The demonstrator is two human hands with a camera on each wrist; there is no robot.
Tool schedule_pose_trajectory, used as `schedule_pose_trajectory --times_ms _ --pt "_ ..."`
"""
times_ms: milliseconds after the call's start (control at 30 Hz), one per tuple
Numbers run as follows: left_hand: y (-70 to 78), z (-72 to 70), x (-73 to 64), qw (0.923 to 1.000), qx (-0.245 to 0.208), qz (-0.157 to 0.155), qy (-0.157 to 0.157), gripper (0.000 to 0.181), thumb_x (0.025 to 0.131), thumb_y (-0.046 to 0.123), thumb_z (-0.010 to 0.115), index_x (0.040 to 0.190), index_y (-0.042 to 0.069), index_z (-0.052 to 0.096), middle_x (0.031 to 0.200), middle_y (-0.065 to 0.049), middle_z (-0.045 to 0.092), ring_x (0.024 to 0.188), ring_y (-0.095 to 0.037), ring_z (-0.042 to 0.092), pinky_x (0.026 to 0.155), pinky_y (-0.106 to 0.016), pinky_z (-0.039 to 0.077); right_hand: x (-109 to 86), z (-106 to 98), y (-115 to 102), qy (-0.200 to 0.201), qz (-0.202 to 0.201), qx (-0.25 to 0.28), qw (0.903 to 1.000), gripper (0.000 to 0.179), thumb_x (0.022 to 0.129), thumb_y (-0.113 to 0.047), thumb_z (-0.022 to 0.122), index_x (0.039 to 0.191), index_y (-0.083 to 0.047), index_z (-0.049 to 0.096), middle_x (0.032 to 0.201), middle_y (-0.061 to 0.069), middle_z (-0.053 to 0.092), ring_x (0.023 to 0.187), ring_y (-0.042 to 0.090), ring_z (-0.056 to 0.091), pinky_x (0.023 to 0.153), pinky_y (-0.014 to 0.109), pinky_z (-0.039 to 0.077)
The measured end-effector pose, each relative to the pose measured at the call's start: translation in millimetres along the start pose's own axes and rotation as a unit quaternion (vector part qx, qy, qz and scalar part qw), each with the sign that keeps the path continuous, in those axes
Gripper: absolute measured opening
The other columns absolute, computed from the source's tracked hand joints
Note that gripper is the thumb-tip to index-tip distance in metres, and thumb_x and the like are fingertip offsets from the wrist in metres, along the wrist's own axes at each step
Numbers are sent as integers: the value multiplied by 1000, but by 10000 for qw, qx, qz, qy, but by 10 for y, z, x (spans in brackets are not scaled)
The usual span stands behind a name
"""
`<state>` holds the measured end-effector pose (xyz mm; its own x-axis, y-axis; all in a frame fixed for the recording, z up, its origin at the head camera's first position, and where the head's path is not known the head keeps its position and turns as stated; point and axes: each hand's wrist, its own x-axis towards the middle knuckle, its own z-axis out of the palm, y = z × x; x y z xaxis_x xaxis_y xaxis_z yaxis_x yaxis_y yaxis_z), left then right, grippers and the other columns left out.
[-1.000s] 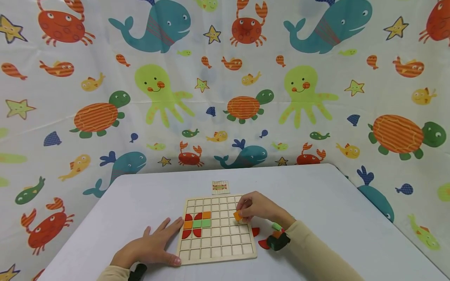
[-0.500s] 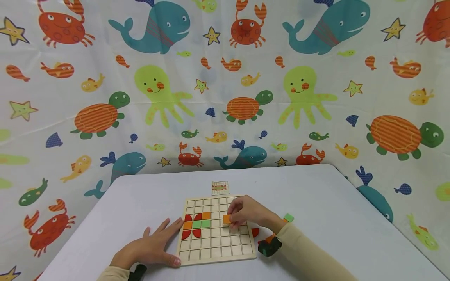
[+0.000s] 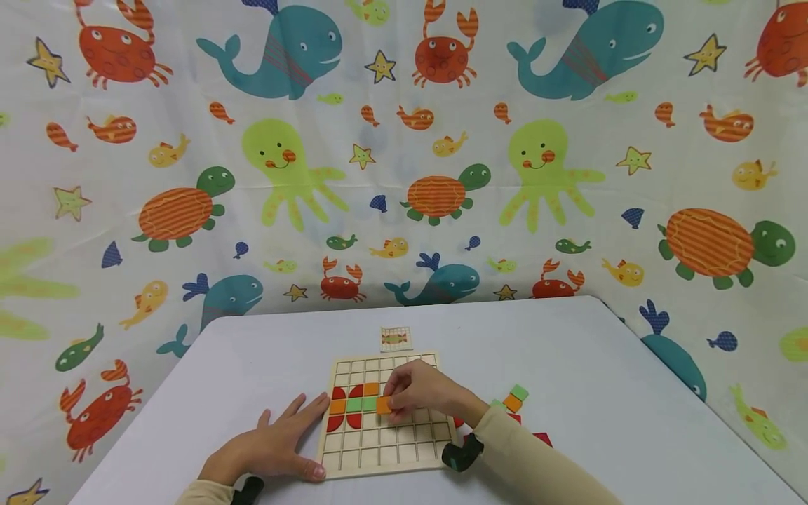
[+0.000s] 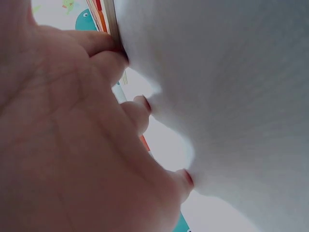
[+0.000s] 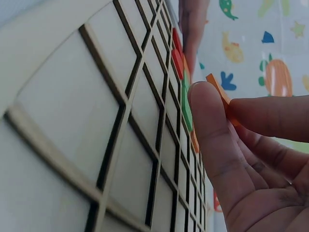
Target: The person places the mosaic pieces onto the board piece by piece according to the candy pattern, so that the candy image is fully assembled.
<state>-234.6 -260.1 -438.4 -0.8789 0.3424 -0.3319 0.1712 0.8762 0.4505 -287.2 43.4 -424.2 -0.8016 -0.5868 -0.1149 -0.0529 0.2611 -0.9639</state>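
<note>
"Pinching an orange tile (image 3: 384, 405), a person's right hand (image 3: 426, 393) reaches over a wooden grid board (image 3: 404, 452) on the white worktop (image 3: 278, 351). Is that grip clamped?"

"Clamped on the tile, thumb to one side and fingertip to the other. From the right wrist, it shows tilted and raised off the board."

"Over which part?"

"Seen from the head, just right of two green squares (image 3: 369, 404) set in the grid, with four rounded red pieces (image 3: 335, 423) and two orange squares (image 3: 371, 388) around them."

"And the left hand (image 3: 274, 442)?"

"Grip apart, fingers spread on the worktop along the board's left edge, thumb tip by the near corner."

"What else lies about?"

"A small card (image 3: 395, 339) with a printed grid, just beyond the board's far edge. To the right, loose pieces (image 3: 519, 391) in green, orange and red, some partly hidden by the right sleeve (image 3: 543, 459). Behind everything hangs a cloth (image 3: 379, 231) of whales, crabs, turtles and octopuses"
</note>
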Motion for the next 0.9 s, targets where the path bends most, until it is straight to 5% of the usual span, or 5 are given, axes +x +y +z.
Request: schedule_pose_trajectory --times_ms 300,900 --pt "8 6 -3 9999 -22 -104 -41 117 76 53 93 169 14 34 172 -15 32 160 -50 10 113 -85 -5 40 162 1 -180 -113 157 9997 6 96 7 73 101 5 71 86 12 70 71 30 77 70 37 66" --pt "4 13 -16 9998 -105 -134 -48 117 75 53 94 169 15 35 172 -13 33 160 -49 11 114 -84 -5 55 295 47 -118 -121 -92 9998 4 97 4 74 97 2 72 80 10 71 61 17 69 62 29 63"
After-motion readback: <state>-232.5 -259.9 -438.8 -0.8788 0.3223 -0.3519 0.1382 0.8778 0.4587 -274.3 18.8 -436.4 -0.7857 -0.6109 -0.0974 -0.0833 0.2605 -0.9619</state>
